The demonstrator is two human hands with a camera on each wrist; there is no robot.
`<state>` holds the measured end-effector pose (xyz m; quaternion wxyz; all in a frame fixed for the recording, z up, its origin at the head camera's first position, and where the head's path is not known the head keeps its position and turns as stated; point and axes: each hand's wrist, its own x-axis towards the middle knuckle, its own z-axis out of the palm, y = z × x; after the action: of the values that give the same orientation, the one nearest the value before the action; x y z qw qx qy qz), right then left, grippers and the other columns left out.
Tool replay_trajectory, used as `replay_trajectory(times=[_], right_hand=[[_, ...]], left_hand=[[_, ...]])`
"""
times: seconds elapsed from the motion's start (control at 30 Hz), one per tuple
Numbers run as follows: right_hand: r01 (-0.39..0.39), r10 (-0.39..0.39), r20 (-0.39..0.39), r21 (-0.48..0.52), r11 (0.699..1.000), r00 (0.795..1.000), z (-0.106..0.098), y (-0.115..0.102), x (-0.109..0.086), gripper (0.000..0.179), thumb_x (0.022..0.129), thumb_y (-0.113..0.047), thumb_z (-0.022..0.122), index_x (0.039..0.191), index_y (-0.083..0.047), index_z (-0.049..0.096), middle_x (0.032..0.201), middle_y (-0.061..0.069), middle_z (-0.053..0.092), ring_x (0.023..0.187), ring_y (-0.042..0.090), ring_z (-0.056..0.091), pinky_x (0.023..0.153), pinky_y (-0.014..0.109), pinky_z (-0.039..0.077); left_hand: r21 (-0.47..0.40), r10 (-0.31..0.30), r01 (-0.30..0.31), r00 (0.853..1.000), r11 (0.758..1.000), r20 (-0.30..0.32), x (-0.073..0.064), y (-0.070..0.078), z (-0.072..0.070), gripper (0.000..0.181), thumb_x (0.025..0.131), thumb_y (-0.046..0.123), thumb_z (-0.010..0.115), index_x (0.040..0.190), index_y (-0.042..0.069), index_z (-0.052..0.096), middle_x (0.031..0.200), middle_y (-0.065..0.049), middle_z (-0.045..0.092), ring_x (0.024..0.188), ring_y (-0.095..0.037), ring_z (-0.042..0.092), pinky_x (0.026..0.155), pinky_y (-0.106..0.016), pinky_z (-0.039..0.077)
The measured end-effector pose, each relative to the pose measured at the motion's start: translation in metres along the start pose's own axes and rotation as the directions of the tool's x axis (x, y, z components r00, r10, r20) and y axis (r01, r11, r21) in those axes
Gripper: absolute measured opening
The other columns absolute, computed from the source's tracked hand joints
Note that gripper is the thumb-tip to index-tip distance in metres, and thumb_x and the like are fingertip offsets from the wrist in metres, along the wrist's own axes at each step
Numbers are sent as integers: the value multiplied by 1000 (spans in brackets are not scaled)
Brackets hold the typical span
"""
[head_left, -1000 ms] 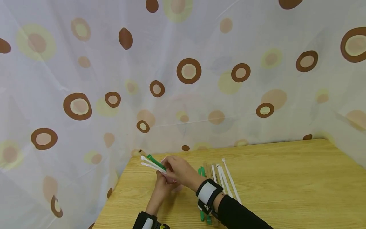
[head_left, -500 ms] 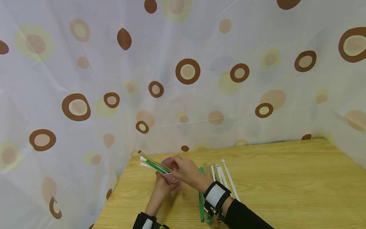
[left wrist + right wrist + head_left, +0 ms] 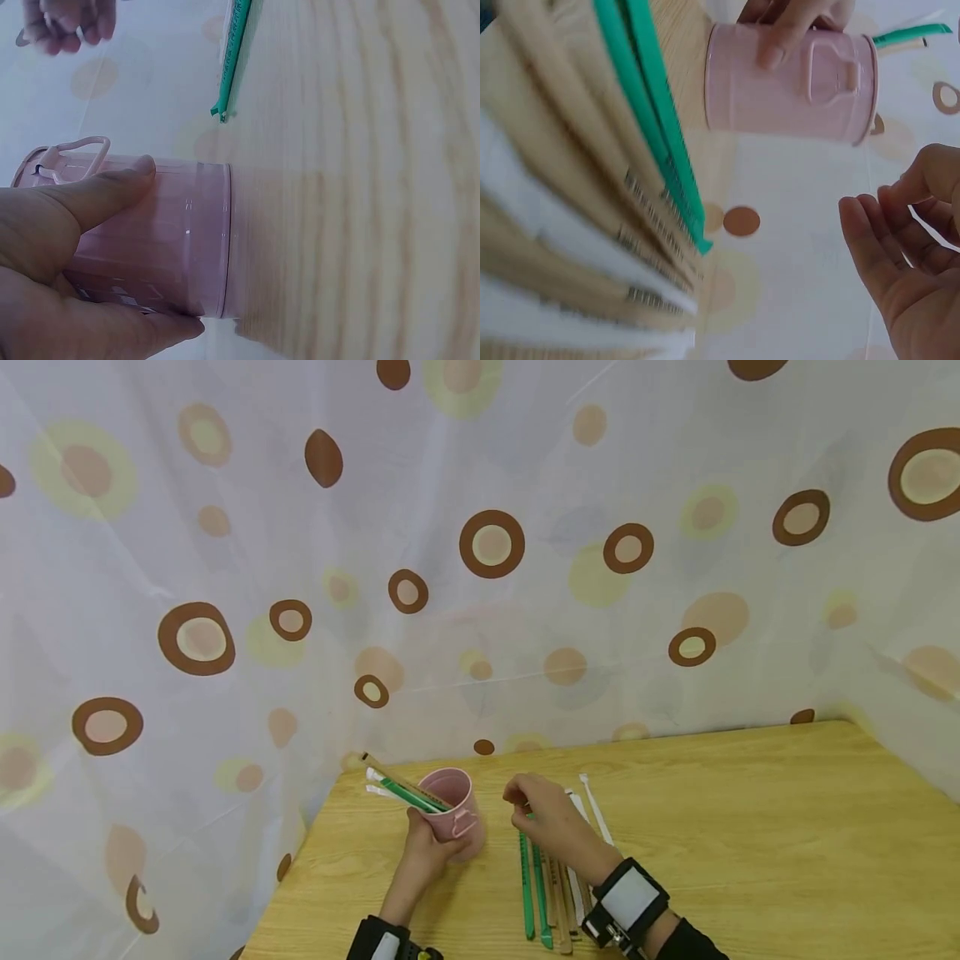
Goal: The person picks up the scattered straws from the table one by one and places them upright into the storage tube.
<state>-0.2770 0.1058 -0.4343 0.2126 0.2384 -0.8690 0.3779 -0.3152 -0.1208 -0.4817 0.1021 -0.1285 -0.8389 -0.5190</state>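
My left hand (image 3: 429, 858) grips a pink bucket-shaped cup (image 3: 476, 840) with a small wire handle, thumb and fingers on opposite sides of its wall in the left wrist view. Inside the cup lean several paper-wrapped straws: a green straw (image 3: 405, 794), a brown straw (image 3: 397, 778) and white ones. My right hand (image 3: 557, 823) hovers over the far ends of a row of wrapped straws, its fingers loosely bent and nothing between them in the right wrist view. That row has green straws (image 3: 527, 893), brown straws (image 3: 607, 142) and white straws (image 3: 597, 810).
A wood-grain table (image 3: 750, 843) carries the cup at left and the straw row right of it. Behind and to the left hangs a pale curtain (image 3: 420, 468) with brown and yellow circles, meeting the table's far edge.
My right hand has left the straws in the cup and moved right, over the straw row. The straws now rest against the cup's left rim. The left hand stays on the cup.
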Motion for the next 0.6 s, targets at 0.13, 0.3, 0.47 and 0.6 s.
replay_trajectory(times=[0.13,0.3,0.47,0.6], right_hand=[[-73,73,-4,-22,997,997,-18,10,-11,17,86,-7,58,100,-16,57,94,-5,55,83,6,51,72,25,47],[-188,188,-3,-54,981,982,-38,25,-23,14,87,-8,57,100,-14,57,94,-3,56,82,9,52,71,29,47],[-341,346,49,-89,936,937,-55,38,-39,18,86,-10,57,103,-5,56,94,6,58,80,14,54,65,30,47],[-452,467,140,-128,883,873,-65,44,-49,26,84,-12,59,106,2,53,90,10,57,70,17,52,56,31,43]], left_hand=[[1,2,-2,1000,1000,2,1,-1,0,92,66,9,81,130,-7,17,129,-27,39,123,-35,39,102,-47,33],[-1,-2,2,1000,1000,8,2,2,-2,93,66,11,81,132,-6,16,130,-27,38,124,-34,39,102,-46,32],[-17,-20,20,1000,1000,17,0,2,-1,92,67,10,80,132,-6,16,130,-26,38,124,-33,39,102,-46,33],[-24,-13,13,1000,1000,13,0,3,-1,93,67,11,80,132,-6,16,130,-26,39,124,-34,39,103,-46,32]])
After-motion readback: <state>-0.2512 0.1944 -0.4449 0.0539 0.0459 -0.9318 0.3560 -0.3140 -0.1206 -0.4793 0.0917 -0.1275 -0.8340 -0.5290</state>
